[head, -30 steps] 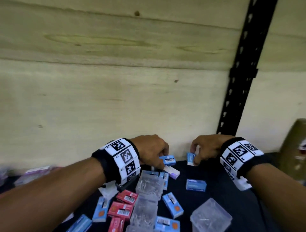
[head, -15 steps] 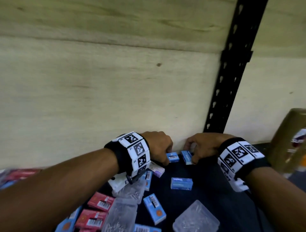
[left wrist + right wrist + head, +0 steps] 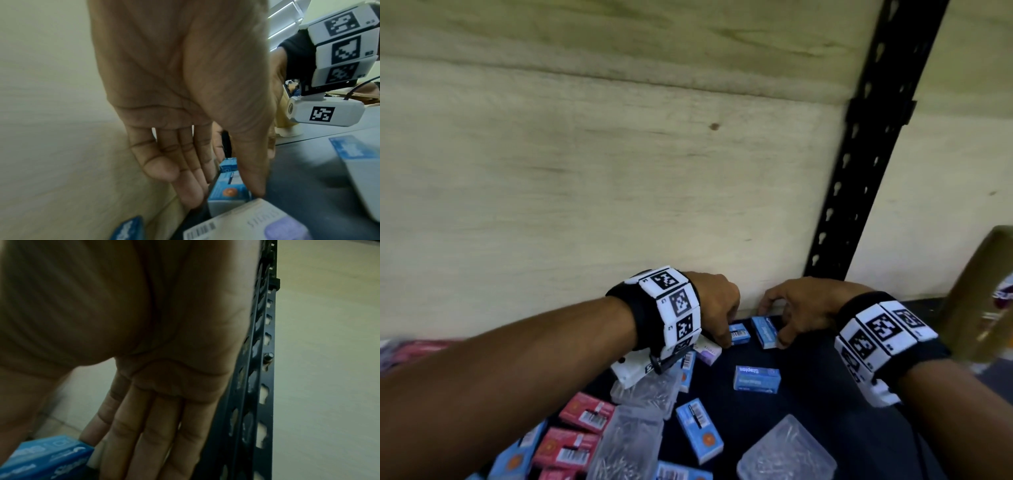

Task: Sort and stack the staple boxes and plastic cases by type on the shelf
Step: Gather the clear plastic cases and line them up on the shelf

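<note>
A: Since a second ago both hands have gone deeper, right up to the plywood back wall (image 3: 585, 192), and the two small blue boxes have gone with them. They now sit nearly side by side at the back edge of the dark shelf (image 3: 808, 411).

B: So who holds what?

A: The left hand (image 3: 717, 305) pinches the barcode-topped blue box (image 3: 739, 334). In the left wrist view the thumb lies on one side and the fingertips (image 3: 191, 193) on the other. The right hand (image 3: 804, 308) curls over the second blue box (image 3: 764, 331), thumb at its near end, fingers behind (the right wrist view is dim, and only a corner of the box shows).

B: How would you finish the step well?

A: I'd press both boxes flat against the wall, long sides parallel and touching, so they make an even base for a blue stack. Let go only once each rests flat on the shelf; these cartons look light and could tip or skid on release.

B: And next?

A: The loose Staples box (image 3: 756, 378) lies just in front, an easy next pick. The lilac-and-white box (image 3: 709, 351) under the left wrist is a different kind, so keep it off this pile. The red boxes (image 3: 585, 413) and clear plastic cases (image 3: 787, 452) stay mixed nearer the person, not yet sorted.
</note>
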The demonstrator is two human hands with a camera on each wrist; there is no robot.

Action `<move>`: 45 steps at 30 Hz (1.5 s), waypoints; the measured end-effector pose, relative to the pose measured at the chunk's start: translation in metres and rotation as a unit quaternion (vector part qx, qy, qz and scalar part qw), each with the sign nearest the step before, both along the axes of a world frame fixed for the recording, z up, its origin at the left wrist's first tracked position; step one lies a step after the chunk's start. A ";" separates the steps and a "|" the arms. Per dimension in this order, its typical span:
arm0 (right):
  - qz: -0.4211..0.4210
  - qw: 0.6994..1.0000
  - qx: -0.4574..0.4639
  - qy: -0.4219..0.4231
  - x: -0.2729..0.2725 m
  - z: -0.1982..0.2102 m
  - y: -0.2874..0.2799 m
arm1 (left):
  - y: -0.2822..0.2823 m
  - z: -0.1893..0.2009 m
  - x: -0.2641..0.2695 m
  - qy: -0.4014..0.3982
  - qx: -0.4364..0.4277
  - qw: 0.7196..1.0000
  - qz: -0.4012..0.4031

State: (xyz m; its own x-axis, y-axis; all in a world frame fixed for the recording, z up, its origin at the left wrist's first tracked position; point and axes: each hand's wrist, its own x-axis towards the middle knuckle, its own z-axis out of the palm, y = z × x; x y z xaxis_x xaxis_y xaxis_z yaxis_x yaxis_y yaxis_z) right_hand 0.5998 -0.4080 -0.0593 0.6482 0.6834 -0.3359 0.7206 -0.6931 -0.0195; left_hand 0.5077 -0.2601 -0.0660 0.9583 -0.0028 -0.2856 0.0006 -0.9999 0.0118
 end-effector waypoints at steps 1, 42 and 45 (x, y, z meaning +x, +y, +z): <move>0.001 1.000 -0.003 -0.002 0.000 -0.001 -0.001 | 0.001 0.000 -0.003 -0.003 0.001 1.000 -0.001; 0.304 0.951 0.042 -0.031 -0.265 0.043 0.236 | 0.177 0.062 -0.403 -0.014 0.092 0.935 0.343; 0.303 0.952 0.042 -0.031 -0.275 0.032 0.250 | 0.179 0.052 -0.411 -0.015 0.070 0.931 0.358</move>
